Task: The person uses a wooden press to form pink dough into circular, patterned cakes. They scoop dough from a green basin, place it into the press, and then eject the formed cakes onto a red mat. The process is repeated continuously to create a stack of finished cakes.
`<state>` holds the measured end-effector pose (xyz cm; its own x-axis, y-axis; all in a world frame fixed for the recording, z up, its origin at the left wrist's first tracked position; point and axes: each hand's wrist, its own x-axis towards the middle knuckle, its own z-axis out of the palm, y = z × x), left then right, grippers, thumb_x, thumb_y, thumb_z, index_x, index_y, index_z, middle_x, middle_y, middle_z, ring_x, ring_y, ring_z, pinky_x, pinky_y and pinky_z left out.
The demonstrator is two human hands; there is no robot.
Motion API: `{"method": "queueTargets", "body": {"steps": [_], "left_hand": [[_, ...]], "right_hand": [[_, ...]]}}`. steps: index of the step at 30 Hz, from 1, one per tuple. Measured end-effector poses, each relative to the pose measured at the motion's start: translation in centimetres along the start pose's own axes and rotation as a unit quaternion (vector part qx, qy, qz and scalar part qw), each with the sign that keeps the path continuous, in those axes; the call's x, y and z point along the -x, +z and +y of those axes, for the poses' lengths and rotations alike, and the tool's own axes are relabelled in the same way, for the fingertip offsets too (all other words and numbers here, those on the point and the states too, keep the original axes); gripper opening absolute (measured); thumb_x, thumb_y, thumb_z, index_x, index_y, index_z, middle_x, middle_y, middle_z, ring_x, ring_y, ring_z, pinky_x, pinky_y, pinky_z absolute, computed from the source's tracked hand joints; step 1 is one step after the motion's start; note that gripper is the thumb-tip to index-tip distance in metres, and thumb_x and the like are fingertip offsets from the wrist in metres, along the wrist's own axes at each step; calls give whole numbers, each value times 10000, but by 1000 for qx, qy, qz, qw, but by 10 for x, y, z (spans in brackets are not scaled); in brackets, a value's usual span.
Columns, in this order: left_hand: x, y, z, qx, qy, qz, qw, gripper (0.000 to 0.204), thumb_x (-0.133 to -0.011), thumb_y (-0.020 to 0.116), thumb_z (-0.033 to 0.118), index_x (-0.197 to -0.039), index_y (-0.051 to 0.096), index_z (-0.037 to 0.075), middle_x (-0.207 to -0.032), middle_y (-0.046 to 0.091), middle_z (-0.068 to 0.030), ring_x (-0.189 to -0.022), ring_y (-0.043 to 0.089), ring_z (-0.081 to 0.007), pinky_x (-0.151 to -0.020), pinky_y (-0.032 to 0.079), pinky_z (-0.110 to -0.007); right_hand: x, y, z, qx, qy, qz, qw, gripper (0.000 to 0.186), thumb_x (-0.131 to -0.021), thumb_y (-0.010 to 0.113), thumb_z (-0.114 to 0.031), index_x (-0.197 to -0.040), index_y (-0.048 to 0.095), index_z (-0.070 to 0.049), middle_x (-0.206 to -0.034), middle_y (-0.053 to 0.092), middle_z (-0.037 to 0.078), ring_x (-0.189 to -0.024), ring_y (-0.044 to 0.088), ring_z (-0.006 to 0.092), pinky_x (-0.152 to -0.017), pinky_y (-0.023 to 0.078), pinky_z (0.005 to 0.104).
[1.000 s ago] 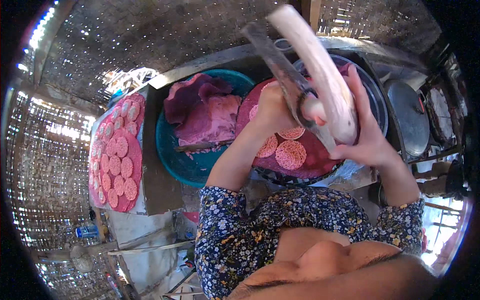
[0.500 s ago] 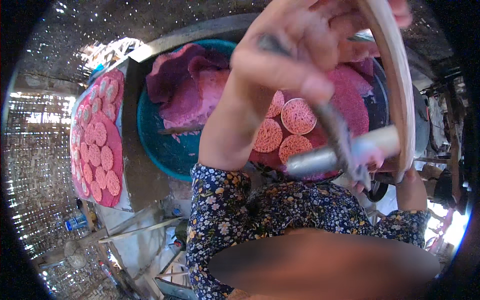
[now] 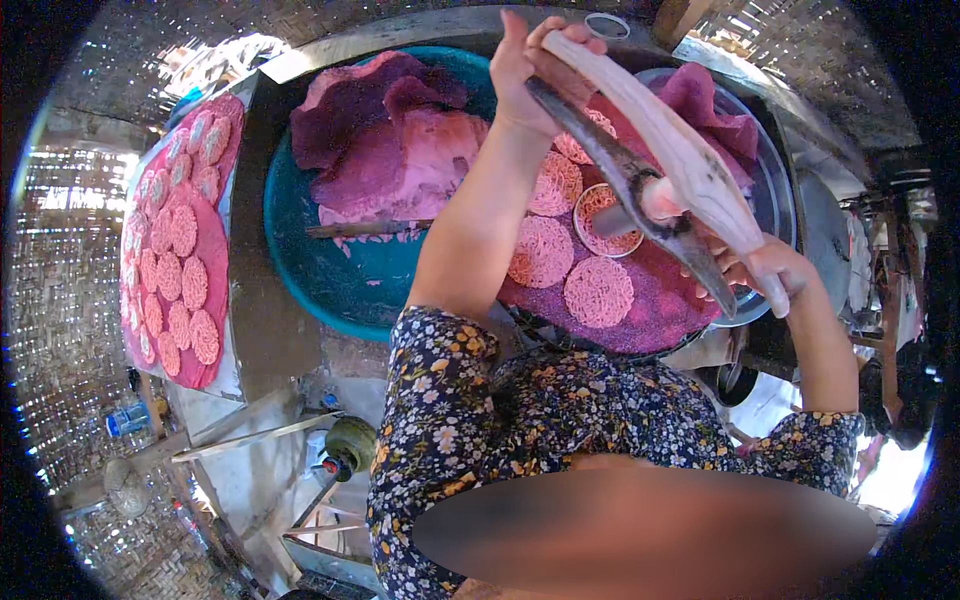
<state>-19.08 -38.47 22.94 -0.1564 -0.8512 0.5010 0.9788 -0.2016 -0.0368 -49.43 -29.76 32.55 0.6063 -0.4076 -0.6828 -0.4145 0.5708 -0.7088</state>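
Note:
A hand press with two long wooden handles is held over the pink cloth [image 3: 690, 322]. Its pale upper handle [image 3: 655, 120] crosses above a dark lower handle [image 3: 600, 150], and a metal cylinder [image 3: 606, 222] points down from them. My left hand [image 3: 535, 80] is wrapped round the far ends of the handles. At the near end my right hand [image 3: 765, 270] grips the pale handle, its fingers reaching toward the dark one. Beneath the cylinder lies a pale ring [image 3: 634, 248] with pink strands inside. Round discs of pink strands [image 3: 600, 292] lie about it.
A teal basin [image 3: 300, 265] at left holds pink dough, a purple-pink cloth [image 3: 350, 110] and a flat stick [image 3: 370, 229]. Farther left, a board [image 3: 232, 330] carries pink cloth with several strand discs [image 3: 195, 285]. Another ring [image 3: 607, 26] sits at the far edge.
The press has swung from a sideways tilt close to the camera to over the discs, its cylinder now pointing down. My left hand has moved away from the camera.

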Motion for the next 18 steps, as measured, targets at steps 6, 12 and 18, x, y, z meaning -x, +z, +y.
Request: {"method": "queueTargets", "body": {"steps": [6,12,18], "left_hand": [[6,-11,-4,24,23,11,999,455,-858,436,513,-820,610,95,-802,559,-65,-847,513,-261,-727,463,-428],[9,2,-27,8,32,78,996,509,-789,472,606,-729,568,110,-728,550,-69,-765,542,-289,-633,478,-404],[15,0,11,-74,34,28,996,408,-823,495,530,-785,557,128,-777,548,-23,-818,501,-219,-678,459,-379]], "right_hand": [[3,25,-28,54,9,41,998,913,-567,671,-375,-1302,318,35,-1231,470,168,-1112,475,232,-955,351,308],[22,24,-21,58,51,60,995,946,-537,674,-368,-1316,306,23,-1252,453,148,-1146,438,224,-984,310,298],[-1,40,-15,31,-30,66,997,865,-559,694,-333,-1272,364,29,-1105,542,115,-937,547,184,-794,445,273]]}}
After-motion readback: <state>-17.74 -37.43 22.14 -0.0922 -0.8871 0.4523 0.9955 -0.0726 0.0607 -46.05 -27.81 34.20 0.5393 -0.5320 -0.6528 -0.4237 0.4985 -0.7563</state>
